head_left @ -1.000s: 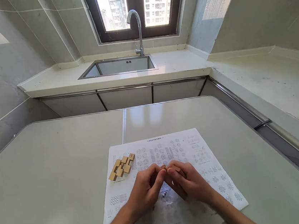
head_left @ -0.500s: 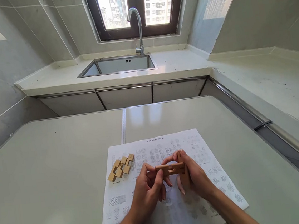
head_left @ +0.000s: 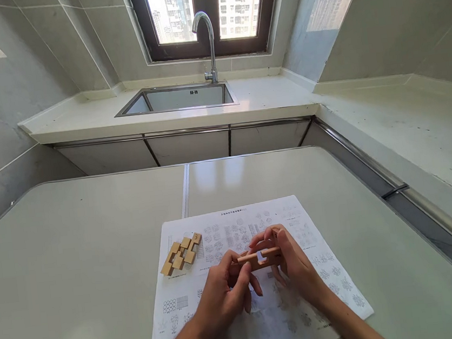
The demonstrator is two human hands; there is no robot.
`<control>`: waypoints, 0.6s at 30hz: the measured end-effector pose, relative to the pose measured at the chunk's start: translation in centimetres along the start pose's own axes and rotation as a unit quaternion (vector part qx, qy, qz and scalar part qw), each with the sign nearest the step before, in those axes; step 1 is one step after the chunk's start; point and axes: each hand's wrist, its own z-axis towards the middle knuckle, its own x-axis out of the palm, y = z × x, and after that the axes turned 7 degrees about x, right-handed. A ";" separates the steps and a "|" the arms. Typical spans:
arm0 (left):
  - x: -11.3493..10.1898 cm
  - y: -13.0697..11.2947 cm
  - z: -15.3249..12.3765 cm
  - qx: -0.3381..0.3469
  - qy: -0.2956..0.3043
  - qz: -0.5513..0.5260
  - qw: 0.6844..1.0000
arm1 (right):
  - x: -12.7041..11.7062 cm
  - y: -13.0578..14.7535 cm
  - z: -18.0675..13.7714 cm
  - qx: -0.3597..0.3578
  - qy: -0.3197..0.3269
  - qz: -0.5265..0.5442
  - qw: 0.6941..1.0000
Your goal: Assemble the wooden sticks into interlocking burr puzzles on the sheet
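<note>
Both of my hands hold a notched wooden puzzle bar point(head_left: 259, 258) level above a printed instruction sheet point(head_left: 298, 226). My left hand point(head_left: 224, 297) pinches the bar's left end with fingers curled. My right hand point(head_left: 296, 267) grips its right end, and a second wooden piece seems to stand upright behind those fingers. A cluster of several loose wooden puzzle pieces point(head_left: 180, 253) lies on the sheet's upper left part, apart from both hands.
The sheet lies on a pale grey table point(head_left: 77, 262) with a seam down the middle. Beyond a gap stands a counter with a steel sink point(head_left: 179, 98) and a curved tap point(head_left: 207, 41) under a window. A second counter point(head_left: 408, 121) runs along the right.
The hands were clasped together low over the sheet. They lifted apart and now show the wooden bar held crosswise; in the last half second it sank slightly and tilted.
</note>
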 end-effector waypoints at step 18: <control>0.3 -0.3 -0.2 0.005 0.019 -0.002 1.000 | 0.6 -0.1 -0.3 0.020 -0.041 -0.024 0.999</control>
